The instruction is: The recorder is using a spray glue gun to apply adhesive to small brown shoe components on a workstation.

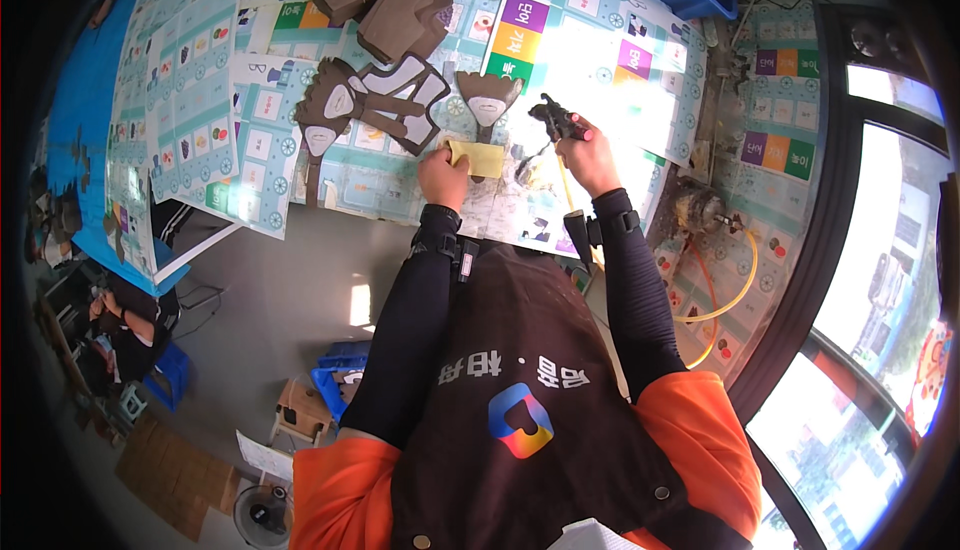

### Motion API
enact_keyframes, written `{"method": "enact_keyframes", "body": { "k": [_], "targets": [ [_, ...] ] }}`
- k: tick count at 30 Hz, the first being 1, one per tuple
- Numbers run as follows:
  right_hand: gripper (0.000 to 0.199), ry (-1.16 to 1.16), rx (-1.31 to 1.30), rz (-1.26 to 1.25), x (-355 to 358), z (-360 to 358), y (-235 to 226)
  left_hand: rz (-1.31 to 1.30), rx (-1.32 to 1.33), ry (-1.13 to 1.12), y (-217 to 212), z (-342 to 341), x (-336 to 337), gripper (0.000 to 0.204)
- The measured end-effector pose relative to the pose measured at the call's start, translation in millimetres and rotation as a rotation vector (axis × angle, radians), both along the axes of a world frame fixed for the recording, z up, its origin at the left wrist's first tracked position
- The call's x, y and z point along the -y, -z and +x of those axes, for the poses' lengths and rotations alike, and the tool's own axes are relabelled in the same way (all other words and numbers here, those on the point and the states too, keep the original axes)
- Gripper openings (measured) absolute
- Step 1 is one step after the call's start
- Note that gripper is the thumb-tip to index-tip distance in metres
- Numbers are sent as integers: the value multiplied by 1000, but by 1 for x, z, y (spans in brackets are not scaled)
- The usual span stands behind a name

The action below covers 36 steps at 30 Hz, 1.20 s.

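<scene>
We noted one head-worn fisheye view, looking steeply down over the torso onto the near surface (pixel 400 200).

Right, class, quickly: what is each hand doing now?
Left hand: pressing on a yellow piece; grip cannot be told.
Right hand: closed on a dark tool.

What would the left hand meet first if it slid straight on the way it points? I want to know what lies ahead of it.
The left hand rests on a yellow piece. Straight ahead, further up the table, it would probably meet the brown cut pieces first, though depth is unclear.
</scene>
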State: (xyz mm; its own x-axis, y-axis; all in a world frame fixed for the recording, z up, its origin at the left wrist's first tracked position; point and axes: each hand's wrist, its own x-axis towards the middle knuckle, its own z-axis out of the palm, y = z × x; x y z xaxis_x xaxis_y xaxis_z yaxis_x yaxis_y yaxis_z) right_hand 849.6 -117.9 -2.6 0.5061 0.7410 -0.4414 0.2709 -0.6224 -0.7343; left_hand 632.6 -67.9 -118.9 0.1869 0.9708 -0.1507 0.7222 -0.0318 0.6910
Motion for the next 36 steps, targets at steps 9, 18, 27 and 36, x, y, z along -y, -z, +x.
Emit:
{"method": "enact_keyframes", "body": {
  "k": [9, 18, 27, 36],
  "targets": [
    [47, -237, -49, -60, -8, -19, -5, -2, 28, -22, 2, -2, 0, 22],
    [41, -270, 50, 25, -45, -35, -9, 46, 29, -34, 3, -3, 0, 22],
    [43, -197, 112, -15, -59, -36, -8, 46, 12, -26, 0, -4, -2, 23],
    [36, -193, 112, 7, -64, -40, -14, 63, 13, -34, 5, -4, -1, 25]
  ]
}}
